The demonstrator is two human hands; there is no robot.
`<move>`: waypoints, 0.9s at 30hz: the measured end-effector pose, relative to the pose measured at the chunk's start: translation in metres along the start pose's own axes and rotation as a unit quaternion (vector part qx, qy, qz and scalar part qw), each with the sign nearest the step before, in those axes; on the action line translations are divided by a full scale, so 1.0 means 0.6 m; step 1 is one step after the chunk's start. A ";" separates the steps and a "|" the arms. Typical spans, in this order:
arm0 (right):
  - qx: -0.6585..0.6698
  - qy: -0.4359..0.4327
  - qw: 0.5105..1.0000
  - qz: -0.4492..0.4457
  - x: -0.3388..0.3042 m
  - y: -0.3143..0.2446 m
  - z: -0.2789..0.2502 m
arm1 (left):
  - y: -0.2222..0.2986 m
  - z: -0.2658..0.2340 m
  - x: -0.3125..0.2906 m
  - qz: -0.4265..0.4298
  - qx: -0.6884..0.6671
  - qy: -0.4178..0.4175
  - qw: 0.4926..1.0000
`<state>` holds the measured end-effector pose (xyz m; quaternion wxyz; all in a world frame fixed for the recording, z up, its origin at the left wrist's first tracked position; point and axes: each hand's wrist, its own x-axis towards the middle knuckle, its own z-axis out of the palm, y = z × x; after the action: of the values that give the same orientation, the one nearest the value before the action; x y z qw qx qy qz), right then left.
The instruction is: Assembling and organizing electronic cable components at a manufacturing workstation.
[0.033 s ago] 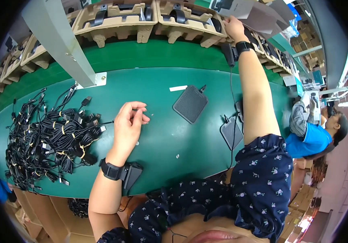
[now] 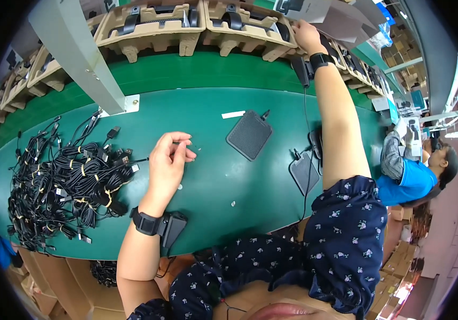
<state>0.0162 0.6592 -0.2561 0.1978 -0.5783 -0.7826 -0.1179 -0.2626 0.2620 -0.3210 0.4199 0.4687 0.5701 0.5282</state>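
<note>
My left hand hovers over the green table with its fingers loosely bent, the thumb apart and nothing in it. Stretched far forward, my right hand has its fingers curled at the right end of a beige moulded-pulp tray; its fingertips are partly hidden. Black parts, one of them a curved band, lie in that tray. Between my arms rests a flat, dark, square pad with a textured top and a short plug. A similar pad lies beside my right forearm.
Heaped at the left are black cable bundles tied with pale bands. A grey metal post rises from the table. More pulp trays line the far side. A white strip lies near the pad. A co-worker in blue sits at right.
</note>
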 end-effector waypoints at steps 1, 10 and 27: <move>-0.004 0.003 1.000 0.005 -0.011 0.006 -0.008 | 0.001 0.001 0.006 -0.005 -0.011 0.001 1.000; 0.060 -0.102 0.886 -0.447 -0.277 -0.189 -0.175 | -0.004 -0.011 0.006 -0.007 -0.014 -0.004 1.000; 0.093 -0.028 0.876 -0.472 -0.407 -0.217 -0.133 | -0.016 -0.009 0.007 0.037 -0.009 -0.027 0.999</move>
<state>-0.0322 0.3771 -0.2878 0.1499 -0.1220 -0.9752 -0.1076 -0.2693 0.2649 -0.3297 0.4200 0.4995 0.5360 0.5356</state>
